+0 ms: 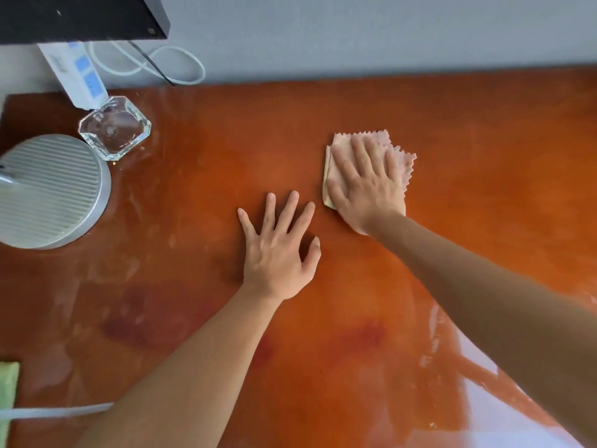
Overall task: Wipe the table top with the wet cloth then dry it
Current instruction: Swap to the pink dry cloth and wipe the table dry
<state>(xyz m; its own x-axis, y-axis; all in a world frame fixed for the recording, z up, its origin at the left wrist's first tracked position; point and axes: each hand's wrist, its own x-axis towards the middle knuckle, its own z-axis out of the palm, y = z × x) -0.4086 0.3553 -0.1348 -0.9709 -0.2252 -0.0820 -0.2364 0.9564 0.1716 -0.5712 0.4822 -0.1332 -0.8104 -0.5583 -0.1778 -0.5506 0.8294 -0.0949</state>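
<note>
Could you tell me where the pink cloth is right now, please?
In the head view the pink cloth lies flat on the orange table top, right of centre, under the right hand, just beyond the left hand.

Free room and obstacles as I see them. Open table top [468, 130] runs right of my right hand [365, 185]. My flat left hand [277, 247] blocks the centre. The left side is crowded by a round lamp base [51, 192], glass dish [114, 127] and power strip [76, 72]. A white cable [55, 410] crosses the near left edge.
</note>
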